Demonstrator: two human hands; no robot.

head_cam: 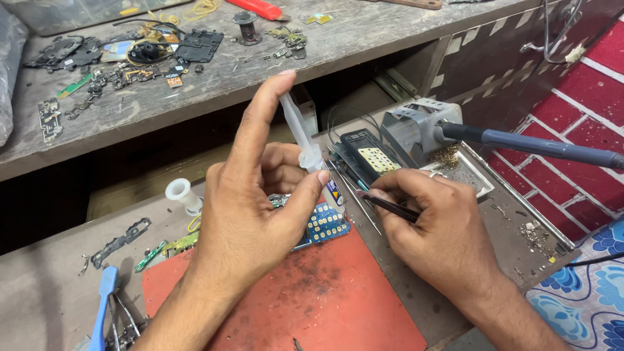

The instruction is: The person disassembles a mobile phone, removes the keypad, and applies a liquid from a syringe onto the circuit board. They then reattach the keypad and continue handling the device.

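The small blue circuit board (pixel 325 224) lies at the top edge of the red work mat (pixel 325 292), half hidden under the left hand (pixel 250 214), which is closed around a clear syringe (pixel 305 146) with the index finger on the plunger top and the nozzle pointing down at the board. The right hand (pixel 432 227) pinches dark tweezers (pixel 390 207) just beside the board. If the finger pushes too strongly, I think too much paste may flood the pads, and the soldering iron (pixel 539 144) resting in its stand (pixel 416 127) near the right hand could burn the wrist.
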